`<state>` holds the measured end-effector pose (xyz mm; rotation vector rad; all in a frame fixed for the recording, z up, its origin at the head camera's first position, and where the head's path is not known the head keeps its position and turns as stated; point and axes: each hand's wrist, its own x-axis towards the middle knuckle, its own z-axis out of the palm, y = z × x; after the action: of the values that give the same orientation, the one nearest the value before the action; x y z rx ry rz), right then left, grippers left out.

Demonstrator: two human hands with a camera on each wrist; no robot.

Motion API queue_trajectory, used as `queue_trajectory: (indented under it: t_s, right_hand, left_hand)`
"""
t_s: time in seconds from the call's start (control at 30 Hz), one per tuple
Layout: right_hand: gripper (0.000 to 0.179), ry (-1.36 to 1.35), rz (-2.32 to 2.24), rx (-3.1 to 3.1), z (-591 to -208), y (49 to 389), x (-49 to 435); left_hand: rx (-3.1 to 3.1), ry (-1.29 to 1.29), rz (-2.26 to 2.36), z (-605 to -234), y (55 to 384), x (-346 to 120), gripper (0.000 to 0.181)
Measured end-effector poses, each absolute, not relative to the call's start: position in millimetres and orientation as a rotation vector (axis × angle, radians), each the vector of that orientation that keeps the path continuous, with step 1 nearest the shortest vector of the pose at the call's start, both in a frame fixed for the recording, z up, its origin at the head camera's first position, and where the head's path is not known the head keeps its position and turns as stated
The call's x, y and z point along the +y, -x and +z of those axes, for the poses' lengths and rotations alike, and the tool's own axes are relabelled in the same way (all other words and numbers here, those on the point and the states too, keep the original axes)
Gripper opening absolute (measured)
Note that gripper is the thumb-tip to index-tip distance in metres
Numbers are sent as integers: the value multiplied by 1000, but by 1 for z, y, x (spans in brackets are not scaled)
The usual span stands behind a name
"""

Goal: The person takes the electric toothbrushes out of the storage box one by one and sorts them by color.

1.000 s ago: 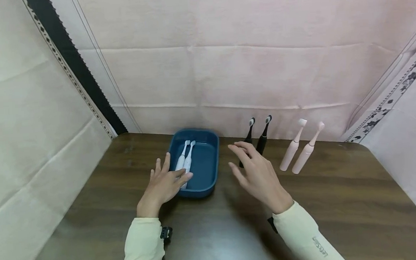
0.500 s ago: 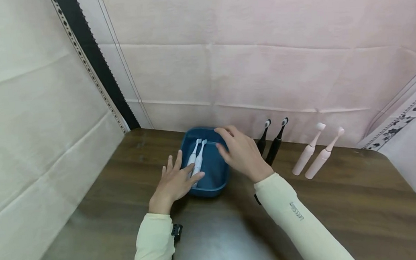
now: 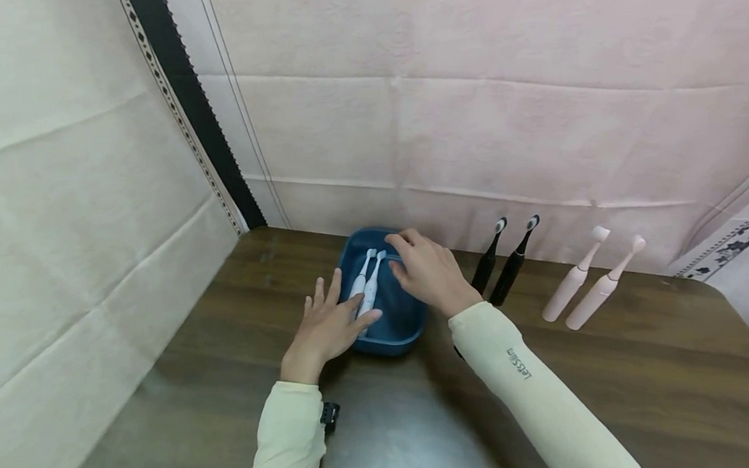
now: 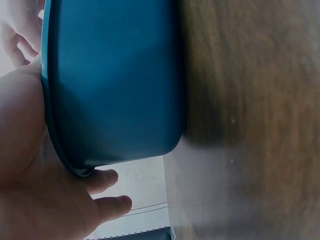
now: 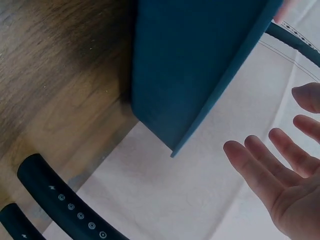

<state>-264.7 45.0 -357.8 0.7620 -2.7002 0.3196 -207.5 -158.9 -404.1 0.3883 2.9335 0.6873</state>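
A blue plastic bin (image 3: 390, 348) stands on the table with two white electric toothbrushes (image 3: 371, 294) lying side by side along its left half. My left hand (image 3: 324, 329) lies over the bin's front left edge, fingers spread, index finger and thumb reaching across the toothbrush handles. Whether these touch the handles I cannot tell. In the left wrist view, the bin's rim crosses in front of that hand (image 4: 50, 192). My right hand (image 3: 434, 273) hovers over the bin's right side. The right wrist view shows its fingers (image 5: 260, 172) loosely bent, apart from the bin, holding nothing.
Two black electric toothbrushes (image 3: 510, 274) stand right of the bin, near the back cloth wall (image 3: 472, 133). Further right are two pink electric toothbrushes (image 3: 599, 295). Bare wooden table (image 3: 183, 392) extends to the left and front.
My right hand has moved left, from beside the black toothbrushes to over the bin. My left hand keeps its place at the bin. The head view has turned, shifting everything rightward.
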Motion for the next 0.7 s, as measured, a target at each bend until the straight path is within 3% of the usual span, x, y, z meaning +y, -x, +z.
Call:
queue_trajectory:
  t_s: [0.7]
  right_hand:
    - [48, -796, 112, -2969, -390, 284, 26]
  left_hand:
    - [2918, -368, 695, -404, 207, -157, 68]
